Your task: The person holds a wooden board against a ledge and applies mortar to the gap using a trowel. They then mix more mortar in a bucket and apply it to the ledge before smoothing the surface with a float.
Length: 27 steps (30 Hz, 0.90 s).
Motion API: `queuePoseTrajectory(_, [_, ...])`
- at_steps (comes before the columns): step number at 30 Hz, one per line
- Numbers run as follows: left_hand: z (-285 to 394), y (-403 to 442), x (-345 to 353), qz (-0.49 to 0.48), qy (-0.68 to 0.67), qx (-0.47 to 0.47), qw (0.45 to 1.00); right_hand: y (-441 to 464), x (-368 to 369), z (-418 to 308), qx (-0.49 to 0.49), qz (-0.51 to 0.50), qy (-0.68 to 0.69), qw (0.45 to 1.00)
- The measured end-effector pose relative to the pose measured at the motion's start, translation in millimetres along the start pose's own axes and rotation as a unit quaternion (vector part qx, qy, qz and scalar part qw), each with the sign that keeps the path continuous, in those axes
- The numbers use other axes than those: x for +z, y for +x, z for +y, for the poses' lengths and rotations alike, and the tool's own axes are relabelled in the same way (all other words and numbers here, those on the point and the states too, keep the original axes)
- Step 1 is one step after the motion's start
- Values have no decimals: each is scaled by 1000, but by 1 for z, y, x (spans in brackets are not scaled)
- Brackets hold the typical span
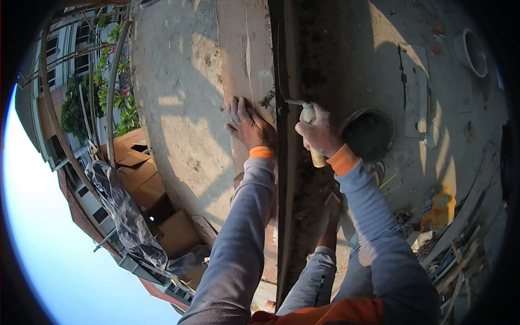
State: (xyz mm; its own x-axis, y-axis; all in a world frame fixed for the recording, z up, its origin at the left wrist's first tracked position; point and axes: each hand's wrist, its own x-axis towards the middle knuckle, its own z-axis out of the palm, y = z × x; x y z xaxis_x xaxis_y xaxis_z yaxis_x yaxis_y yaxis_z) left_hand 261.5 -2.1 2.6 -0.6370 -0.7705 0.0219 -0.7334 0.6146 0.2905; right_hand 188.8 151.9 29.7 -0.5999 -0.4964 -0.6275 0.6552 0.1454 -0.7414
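Note:
My left hand [248,123] lies with its fingers stretched over a long wooden board [246,54] that runs along the edge of a concrete surface [184,103]. To its right, my right hand [322,130] is wrapped round the wooden handle of a trowel [318,158]. The trowel's bent metal neck reaches toward the board, and its thin blade appears nearly edge-on along the board's side face. A dark bucket [368,115] stands on the floor just beyond my right hand.
Another bucket [472,52] is at the upper right. A yellow bag [440,208] and scrap boards [460,254] lie at the lower right. At left are cardboard pieces [146,181], a grey tarp [122,208] and poles [112,97]. My feet are on the floor below.

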Motion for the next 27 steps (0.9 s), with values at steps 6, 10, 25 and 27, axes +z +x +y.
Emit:
queuePoseTrajectory(6, [-3,-2,1,6,-6,8,1000,111,2,112,-98,155,-192,964])
queuePoseTrajectory(10, [3,0,-1,-2,-8,-4,1000,31,-4,97,195,39,-125,972])
queuePoseTrajectory(25, [-4,-2,0,13,-43,1,999,-38,-62,82,-206,79,-235,947])
queuePoseTrajectory(27, [-2,-2,-2,13,-46,3,999,-44,-51,86,-102,36,-145,984])
